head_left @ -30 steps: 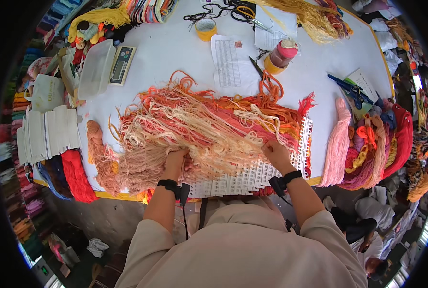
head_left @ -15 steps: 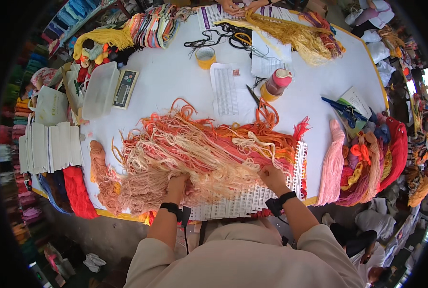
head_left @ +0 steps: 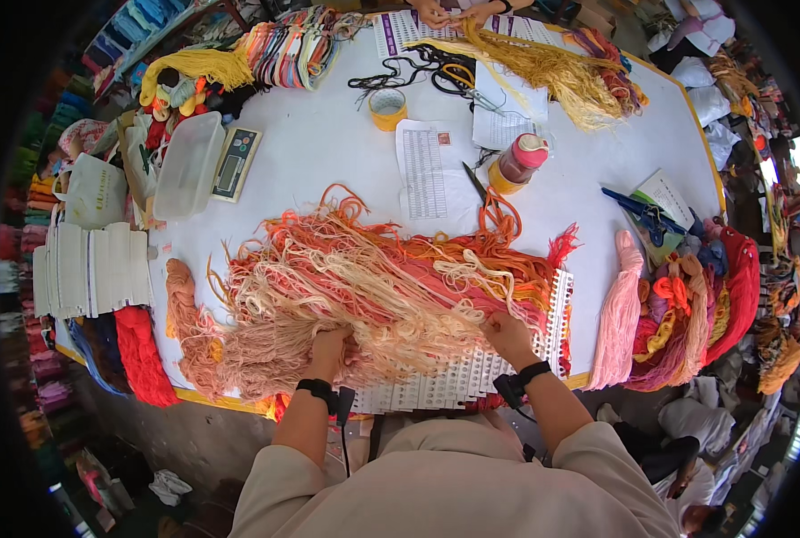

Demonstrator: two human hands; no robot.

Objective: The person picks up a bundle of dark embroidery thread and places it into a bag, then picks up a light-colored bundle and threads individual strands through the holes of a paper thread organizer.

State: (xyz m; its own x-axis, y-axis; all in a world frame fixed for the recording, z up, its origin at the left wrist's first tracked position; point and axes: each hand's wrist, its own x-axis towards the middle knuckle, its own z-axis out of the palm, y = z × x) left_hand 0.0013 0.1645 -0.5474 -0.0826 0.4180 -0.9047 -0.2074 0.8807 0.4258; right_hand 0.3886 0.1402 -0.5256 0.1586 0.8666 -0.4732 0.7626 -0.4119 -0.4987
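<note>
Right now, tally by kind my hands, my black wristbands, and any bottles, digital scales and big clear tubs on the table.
Left hand and right hand: 2
Black wristbands: 2
Bottle: 1
Digital scale: 1
Clear tub: 1
Total: 7

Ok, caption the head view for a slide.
Left hand and right hand at pale and orange threads overlapping perforated white cards on a white table.

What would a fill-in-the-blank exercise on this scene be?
Black straps circle the ____ behind the person's bare left hand and right hand.
The pale-pink thread hank lies to the ____ of both hands.
The clear, rectangular plastic tub sits to the ____ of the round yellow roll.

Missing words: wrists; right; left.
</note>
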